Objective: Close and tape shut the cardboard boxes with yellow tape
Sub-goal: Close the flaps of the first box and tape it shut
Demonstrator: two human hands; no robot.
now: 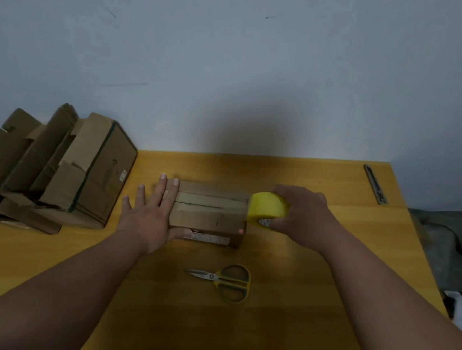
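Under my left hand (150,217) lies the box (209,214), flaps folded down and meeting along a seam that runs from that palm across to the roll. The fingers are straight and spread, pressing flat on the near end of the lid with the thumb against the front wall; nothing is curled round anything. My right hand (303,216) holds the tape (267,210), fingers wrapped over the top of the yellow roll and the thumb side below, with the roll touching the far end of the box from the left palm.

I judge the box light and thin-walled. It would slide on the smooth table (308,317) if I pulled tape without that flat press, and the flaps would spring up if I lifted off. Pressing on the lid beside the seam, rather than squeezing the sides, seems the right hold; the walls look as if they would buckle. The roll is stiff and easy to grip by its rim, but the loose end is sticky and thin, and I cannot tell whether it is already stuck to the cardboard.

Toward me from both hands lie the scissors (226,281), untouched. Beyond the left hand, well apart, stands a pile of open boxes (54,169).
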